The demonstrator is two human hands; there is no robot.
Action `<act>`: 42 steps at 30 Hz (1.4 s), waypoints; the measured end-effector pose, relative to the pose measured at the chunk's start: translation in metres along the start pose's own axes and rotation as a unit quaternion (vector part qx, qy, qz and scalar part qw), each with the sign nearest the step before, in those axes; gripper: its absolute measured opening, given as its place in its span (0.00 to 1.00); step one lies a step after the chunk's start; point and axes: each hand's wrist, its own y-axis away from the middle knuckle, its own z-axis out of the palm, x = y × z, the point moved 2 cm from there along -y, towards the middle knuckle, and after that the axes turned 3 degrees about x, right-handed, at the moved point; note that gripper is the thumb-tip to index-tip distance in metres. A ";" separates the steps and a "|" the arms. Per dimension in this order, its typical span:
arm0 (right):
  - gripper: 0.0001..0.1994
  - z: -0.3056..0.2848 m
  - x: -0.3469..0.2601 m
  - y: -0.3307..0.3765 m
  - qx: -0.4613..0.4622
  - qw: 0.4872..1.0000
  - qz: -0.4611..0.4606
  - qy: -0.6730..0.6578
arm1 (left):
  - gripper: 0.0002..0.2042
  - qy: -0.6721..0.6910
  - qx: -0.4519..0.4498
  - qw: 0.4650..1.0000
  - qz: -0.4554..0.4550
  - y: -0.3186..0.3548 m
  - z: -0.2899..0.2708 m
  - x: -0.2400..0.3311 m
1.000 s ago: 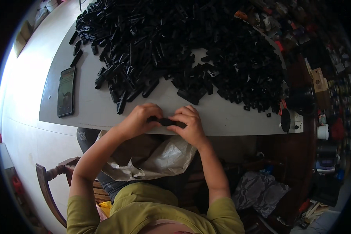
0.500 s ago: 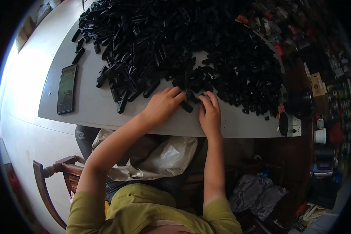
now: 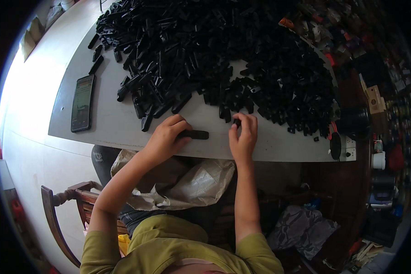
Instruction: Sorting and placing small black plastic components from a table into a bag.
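Near the front edge of the grey table (image 3: 109, 130), my left hand (image 3: 165, 137) is closed on one end of a long black plastic piece (image 3: 197, 134), whose free end points right. To its right, my right hand (image 3: 243, 134) pinches a small black part (image 3: 237, 122) between thumb and fingertips; most of that part is hidden. The two pieces are apart. Just beyond my hands spreads a big heap of black plastic parts (image 3: 178, 55), long ones at the left. Smaller black pieces (image 3: 292, 91) are massed at the right.
A phone (image 3: 82, 104) with its screen lit lies at the table's left. A white woven sack (image 3: 201, 182) hangs over my lap below the front edge. At the right corner are a socket strip (image 3: 349, 150) and a dark round container (image 3: 354, 121). A wooden chair (image 3: 55, 201) stands lower left.
Both hands have drawn back from the heap toward the table edge and moved apart. The left brings a long black piece with it; the right now pinches a small part.
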 end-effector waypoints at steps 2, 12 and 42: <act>0.18 0.004 -0.022 0.006 -0.043 0.989 0.016 -0.143 | 0.12 0.016 0.020 1.000 -0.006 0.004 0.000 -0.005; 0.15 0.005 -0.041 0.015 -0.142 0.976 0.040 -0.160 | 0.12 0.035 0.021 0.999 0.016 -0.002 -0.001 -0.007; 0.09 0.015 0.011 0.014 0.064 0.975 0.103 -0.187 | 0.13 -0.374 0.087 0.914 0.128 -0.022 0.005 -0.004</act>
